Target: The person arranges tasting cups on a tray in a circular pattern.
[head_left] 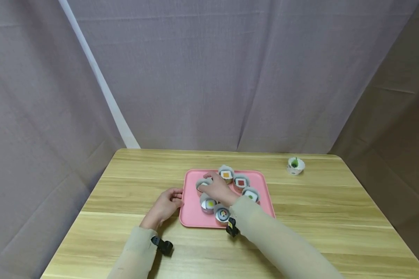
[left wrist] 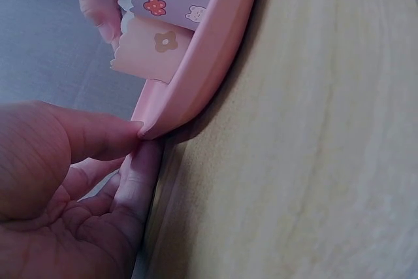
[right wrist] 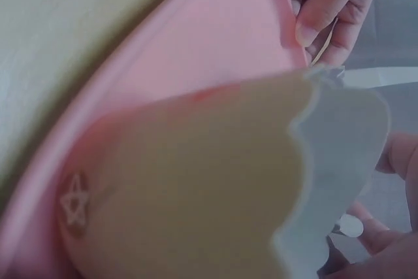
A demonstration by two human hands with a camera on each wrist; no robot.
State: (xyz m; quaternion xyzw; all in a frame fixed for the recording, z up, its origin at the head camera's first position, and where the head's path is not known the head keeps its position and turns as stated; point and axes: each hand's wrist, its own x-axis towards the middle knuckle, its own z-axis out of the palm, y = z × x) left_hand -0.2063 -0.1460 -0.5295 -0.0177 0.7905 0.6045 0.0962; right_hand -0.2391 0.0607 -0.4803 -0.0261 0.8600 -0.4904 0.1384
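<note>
A pink tray (head_left: 190, 217) holds a ring of several patterned paper cups, each with a small item inside, such as a white piece with an orange square (head_left: 225, 175). My left hand (head_left: 165, 205) pinches the tray's left rim between thumb and fingers, as the left wrist view shows closely. Reaching across the tray, my right hand (head_left: 219, 190) has thumb and forefinger on either side of the back-left paper cup (head_left: 198, 183), partly hiding it. A tan paper cup (right wrist: 189, 174) with a star print fills much of the right wrist view.
One white paper cup (head_left: 295, 166) with a green piece in it stands apart at the table's back right. The wooden table (head_left: 125, 186) ends at a grey curtain (head_left: 195, 77) behind, with more cloth on both sides.
</note>
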